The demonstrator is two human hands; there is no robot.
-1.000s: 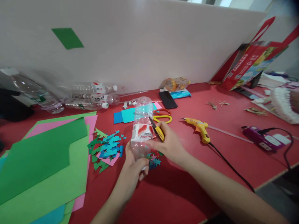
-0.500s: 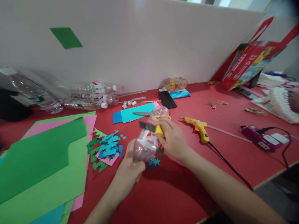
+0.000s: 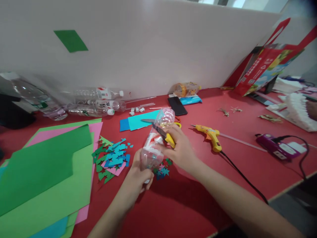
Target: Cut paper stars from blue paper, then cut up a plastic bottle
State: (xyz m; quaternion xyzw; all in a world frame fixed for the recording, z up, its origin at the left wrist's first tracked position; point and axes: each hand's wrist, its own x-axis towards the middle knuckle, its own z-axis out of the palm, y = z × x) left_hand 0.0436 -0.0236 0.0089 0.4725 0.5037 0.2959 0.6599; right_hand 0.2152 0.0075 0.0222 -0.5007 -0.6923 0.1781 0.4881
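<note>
A clear plastic bottle slants above the red table, its lower end in the grip of my left hand. My right hand is closed round a yellow utility knife, whose dark blade lies over the bottle's upper part; whether it touches the plastic I cannot tell. Behind the bottle lie scissors, partly hidden, their blades on a light-blue paper strip. Small paper stars lie beneath the bottle, and several blue and green paper scraps are to its left.
Large green sheets cover the left side. Several bottles lie along the white partition. A black phone rests at the back. On the right are a yellow glue gun with its cord and a purple power strip.
The bottle has turned more upright and moved slightly left. The knife has tilted, its blade now pointing up and left. More of the scissors' handles shows behind the bottle.
</note>
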